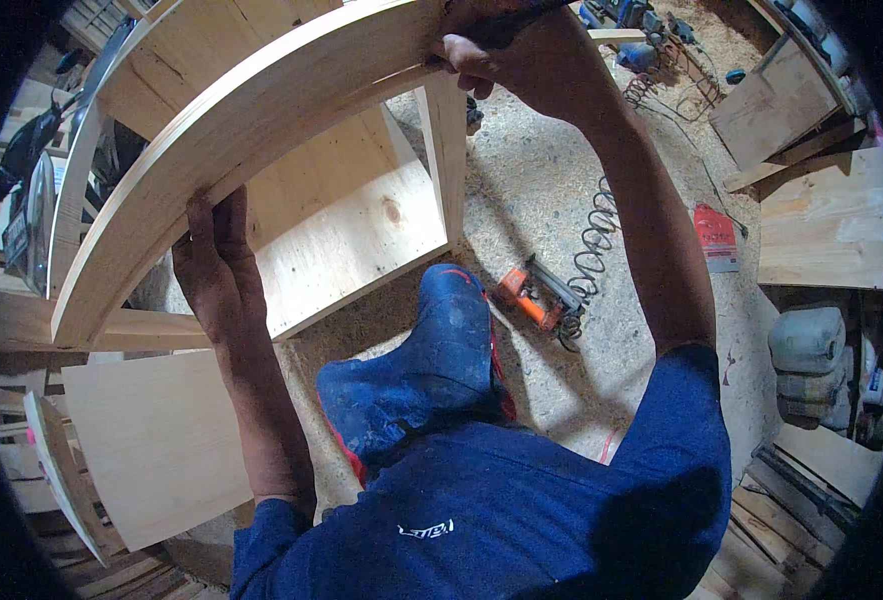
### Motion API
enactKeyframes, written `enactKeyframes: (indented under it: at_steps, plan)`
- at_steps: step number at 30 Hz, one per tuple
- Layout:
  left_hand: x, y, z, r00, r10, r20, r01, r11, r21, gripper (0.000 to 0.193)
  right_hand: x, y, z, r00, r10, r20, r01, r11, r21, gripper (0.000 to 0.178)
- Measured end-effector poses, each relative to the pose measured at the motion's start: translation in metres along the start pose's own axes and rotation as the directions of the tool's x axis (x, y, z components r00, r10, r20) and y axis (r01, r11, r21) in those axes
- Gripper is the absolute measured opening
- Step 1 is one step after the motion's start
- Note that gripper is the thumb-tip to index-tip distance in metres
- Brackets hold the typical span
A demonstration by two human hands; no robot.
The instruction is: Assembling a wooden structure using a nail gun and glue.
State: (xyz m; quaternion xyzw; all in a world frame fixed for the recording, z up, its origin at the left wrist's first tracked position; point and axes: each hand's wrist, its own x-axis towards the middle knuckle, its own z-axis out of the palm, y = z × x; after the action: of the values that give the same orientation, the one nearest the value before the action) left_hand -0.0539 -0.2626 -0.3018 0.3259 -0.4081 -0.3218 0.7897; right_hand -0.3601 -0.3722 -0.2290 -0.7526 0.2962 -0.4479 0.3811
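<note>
A pale curved wooden piece [231, 140] arches across the upper left, above a wooden frame. My left hand [216, 262] grips its lower edge from beneath, fingers partly hidden behind the wood. At the upper right end of the curve, my right hand [486, 65] is closed around the wood; shadow covers part of its fingers. Below the arch lies a flat wooden panel [341, 200], bordered on its right by an upright wooden post [443, 160]. An orange and black nail gun [533, 300] rests on the floor, apart from both hands.
A coiled black air hose [593, 245] runs from the nail gun. Boards [826, 220] and a pale plastic jug [806, 340] line the right side. Tools [641, 40] lie amid sawdust at the far right. Another plywood panel [156, 440] stands at the left.
</note>
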Motion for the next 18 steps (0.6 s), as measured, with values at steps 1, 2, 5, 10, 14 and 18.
enactKeyframes:
  at_steps: [1,2,5,10,14,18]
  plan:
    - [0.0,0.0,0.0,0.999,-0.014,0.034,0.016,0.997,-0.075,0.038,0.0,0.0,0.0,0.998,0.059,-0.015,-0.06,0.998,-0.023,0.007]
    - [-0.001,0.001,-0.001,1.0,-0.012,0.013,0.012,1.0,-0.02,0.038,0.0,-0.001,0.0,0.993,0.118,-0.031,-0.119,0.992,-0.046,0.006]
    - [-0.001,0.001,-0.002,1.0,-0.019,0.019,0.019,1.0,-0.012,0.039,-0.001,0.0,-0.001,0.991,0.132,-0.023,-0.134,0.989,-0.062,0.007]
    - [-0.001,0.0,-0.002,0.999,-0.025,0.033,0.028,0.997,-0.073,0.04,0.0,0.002,-0.002,0.998,0.066,0.016,-0.065,0.997,-0.035,0.006]
    - [-0.001,0.0,-0.001,1.0,-0.02,-0.006,0.019,0.999,-0.035,0.041,0.001,0.006,-0.005,0.995,0.063,0.082,-0.066,0.997,0.029,0.006]
    - [0.0,0.0,0.0,1.0,-0.02,-0.019,0.02,1.0,-0.009,0.042,-0.001,0.017,-0.009,1.0,0.008,0.016,-0.006,0.997,-0.08,0.013]
